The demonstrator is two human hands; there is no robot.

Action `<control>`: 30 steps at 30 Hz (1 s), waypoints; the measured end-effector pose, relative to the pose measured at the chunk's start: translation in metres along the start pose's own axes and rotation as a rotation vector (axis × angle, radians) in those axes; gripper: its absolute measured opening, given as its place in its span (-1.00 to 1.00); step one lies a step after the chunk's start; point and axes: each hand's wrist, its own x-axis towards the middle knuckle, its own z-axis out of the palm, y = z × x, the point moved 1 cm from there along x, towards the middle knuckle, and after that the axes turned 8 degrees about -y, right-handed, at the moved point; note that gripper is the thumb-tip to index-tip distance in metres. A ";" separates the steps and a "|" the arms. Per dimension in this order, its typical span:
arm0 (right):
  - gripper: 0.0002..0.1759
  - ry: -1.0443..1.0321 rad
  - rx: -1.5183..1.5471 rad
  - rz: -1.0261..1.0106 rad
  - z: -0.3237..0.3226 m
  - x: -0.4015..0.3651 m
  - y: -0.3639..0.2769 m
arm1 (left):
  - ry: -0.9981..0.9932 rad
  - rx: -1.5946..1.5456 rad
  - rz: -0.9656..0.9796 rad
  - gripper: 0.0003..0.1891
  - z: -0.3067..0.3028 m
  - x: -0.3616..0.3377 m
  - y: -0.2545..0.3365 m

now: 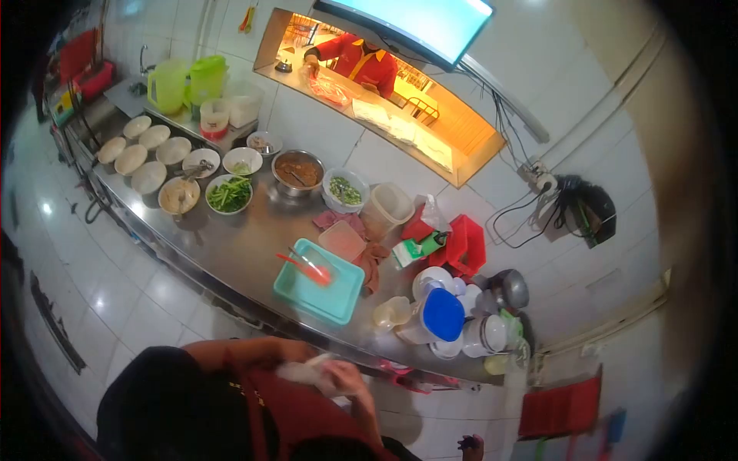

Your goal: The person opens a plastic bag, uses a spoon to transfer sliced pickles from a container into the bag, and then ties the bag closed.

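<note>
Both of my hands are in front of my maroon-clad torso, below the counter's front edge. My right hand [347, 377] is closed on a thin, white, crumpled piece of cloth or plastic [304, 374]. My left hand [295, 351] meets the same white piece from the other side; its fingers are blurred and partly hidden by it. Nearest on the counter is a turquoise tray [330, 306], with an orange-red utensil [309, 269] lying across it. A flat, translucent, pinkish container [342, 241] sits just behind the tray.
Bowls [148, 178] crowd the counter's left, beside greens [229, 195] and a steel bowl of brown sauce [297, 170]. A blue-lidded tub [443, 314] and red bin [465, 244] stand right. Another person [361, 61] is behind the hatch; another person's hand [472, 446] shows lower right.
</note>
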 end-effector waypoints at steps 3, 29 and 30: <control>-0.67 -0.207 0.191 0.530 0.037 0.008 0.045 | -0.110 0.772 -0.203 -0.53 -0.026 -0.023 -0.033; -0.64 -0.480 -0.159 0.759 0.170 0.070 0.210 | 0.115 0.266 -0.774 -0.59 -0.117 -0.234 -0.379; -0.64 -0.476 -0.152 0.743 0.170 0.071 0.210 | 0.109 0.275 -0.769 -0.59 -0.119 -0.233 -0.380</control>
